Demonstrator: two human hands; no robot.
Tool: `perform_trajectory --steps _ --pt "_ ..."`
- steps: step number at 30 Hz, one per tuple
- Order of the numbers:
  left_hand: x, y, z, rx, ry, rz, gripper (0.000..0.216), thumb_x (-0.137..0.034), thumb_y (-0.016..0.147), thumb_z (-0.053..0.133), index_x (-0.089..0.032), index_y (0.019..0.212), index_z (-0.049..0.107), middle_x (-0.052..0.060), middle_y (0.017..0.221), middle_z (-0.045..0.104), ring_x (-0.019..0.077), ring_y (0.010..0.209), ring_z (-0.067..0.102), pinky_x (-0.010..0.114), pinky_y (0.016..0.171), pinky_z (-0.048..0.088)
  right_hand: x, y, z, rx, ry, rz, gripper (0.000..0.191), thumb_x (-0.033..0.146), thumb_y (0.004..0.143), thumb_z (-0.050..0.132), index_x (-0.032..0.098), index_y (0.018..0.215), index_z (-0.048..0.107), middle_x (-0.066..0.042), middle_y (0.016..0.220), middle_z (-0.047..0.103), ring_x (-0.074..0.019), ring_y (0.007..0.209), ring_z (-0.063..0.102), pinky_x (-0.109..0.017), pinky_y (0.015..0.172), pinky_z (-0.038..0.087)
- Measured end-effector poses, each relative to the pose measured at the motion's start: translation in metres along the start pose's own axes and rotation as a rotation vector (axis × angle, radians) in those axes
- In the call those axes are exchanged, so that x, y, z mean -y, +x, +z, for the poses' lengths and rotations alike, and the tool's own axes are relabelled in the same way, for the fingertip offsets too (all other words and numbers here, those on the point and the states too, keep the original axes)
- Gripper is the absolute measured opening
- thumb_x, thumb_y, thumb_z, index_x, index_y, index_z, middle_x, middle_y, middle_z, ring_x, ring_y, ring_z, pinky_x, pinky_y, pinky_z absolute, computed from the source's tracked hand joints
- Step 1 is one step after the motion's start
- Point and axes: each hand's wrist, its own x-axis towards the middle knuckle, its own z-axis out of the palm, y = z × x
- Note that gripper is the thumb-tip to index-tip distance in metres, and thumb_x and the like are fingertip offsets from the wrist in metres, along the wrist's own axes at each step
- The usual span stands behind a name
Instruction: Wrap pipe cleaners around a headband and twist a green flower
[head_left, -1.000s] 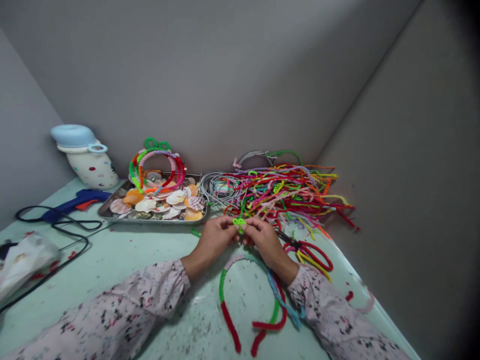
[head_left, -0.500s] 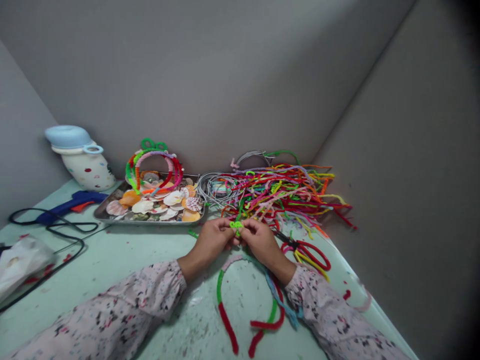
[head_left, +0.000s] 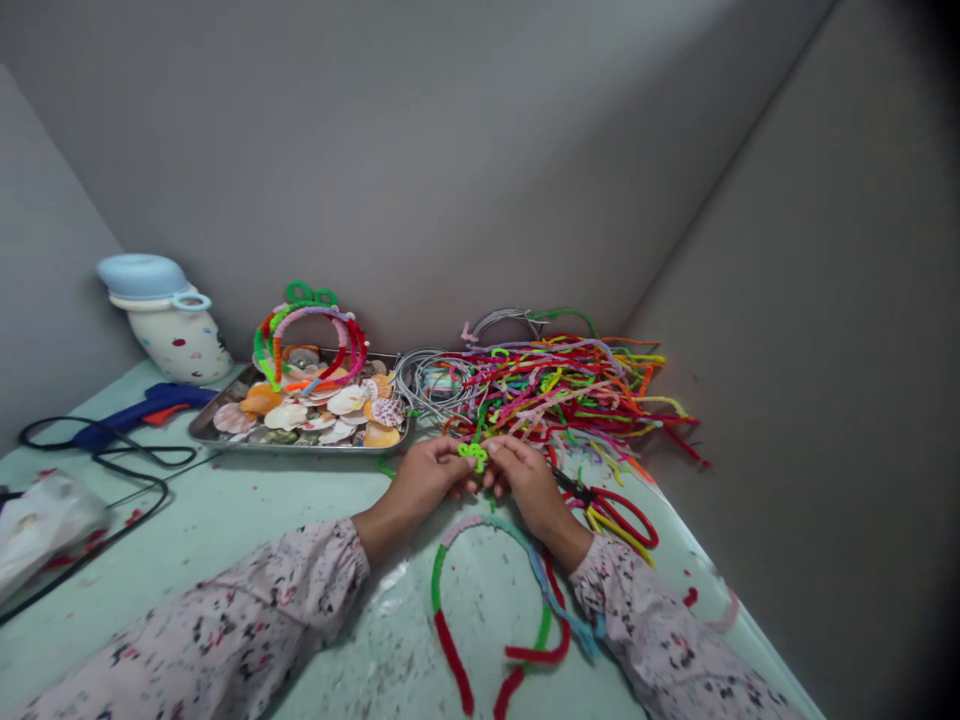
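A bright lime-green pipe cleaner (head_left: 473, 455), bent into small loops, is held up between my hands. My left hand (head_left: 424, 478) pinches it from the left with thumb and fingers. My right hand (head_left: 531, 485) is closed at its right edge, thumb and index finger together. The fingers partly hide its lower part. Below my hands, a headband (head_left: 454, 655) wrapped in red, green, pink and blue pipe cleaners lies on the table, its arch toward me open. Loose red and light blue pipe cleaners cross its right side, near my right wrist.
Behind my hands spreads a heap of coloured pipe cleaners (head_left: 577, 385) beside coiled grey wire (head_left: 412, 385). A metal tray (head_left: 300, 450) holds shells and wrapped headbands. Red-handled scissors (head_left: 630, 515) lie right. A blue glue gun (head_left: 135, 412), black cord and cup (head_left: 176, 335) are left.
My right fingers have drawn slightly away to the right, so more of the lime-green loops shows between my hands. The view has shifted slightly.
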Motion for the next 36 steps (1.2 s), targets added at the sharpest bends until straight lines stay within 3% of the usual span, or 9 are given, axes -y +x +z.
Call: perform_trajectory --steps 7,19,31,36 --pt "0.002 0.000 -0.001 0.024 0.128 0.005 0.018 -0.029 0.071 0.065 -0.012 0.072 0.061 0.002 0.055 0.064 0.0095 0.046 0.054 0.019 0.044 0.036 0.002 -0.002 0.000 -0.006 -0.077 -0.031 0.021 0.037 0.082 0.054 0.018 0.077 0.061 0.004 0.053 0.054 -0.0111 0.046 0.047 -0.023 0.046 0.036" --pt "0.001 -0.002 -0.002 0.032 0.131 0.005 0.019 -0.030 0.070 0.066 -0.011 0.071 0.062 0.002 0.051 0.062 0.0093 0.043 0.053 0.018 0.043 0.035 0.010 -0.002 0.000 0.037 -0.099 -0.015 0.007 0.022 0.073 0.054 0.019 0.077 0.059 0.004 0.057 0.054 -0.0116 0.051 0.048 -0.023 0.050 0.037" --pt "0.003 0.001 -0.001 0.075 0.128 -0.051 0.009 -0.021 0.066 0.064 -0.013 0.064 0.059 0.002 0.049 0.062 0.0096 0.041 0.054 0.018 0.041 0.037 0.001 -0.003 0.002 -0.004 -0.242 -0.174 0.008 0.016 0.069 0.053 0.019 0.071 0.060 0.002 0.067 0.055 -0.0125 0.061 0.049 -0.023 0.057 0.039" --pt "0.003 0.003 -0.003 0.045 0.071 -0.032 0.013 -0.024 0.068 0.067 -0.013 0.069 0.060 0.002 0.054 0.063 0.0095 0.045 0.056 0.018 0.043 0.040 0.005 -0.002 0.001 0.024 -0.099 -0.063 0.010 0.025 0.075 0.054 0.019 0.081 0.059 0.002 0.066 0.055 -0.0124 0.056 0.051 -0.023 0.050 0.039"
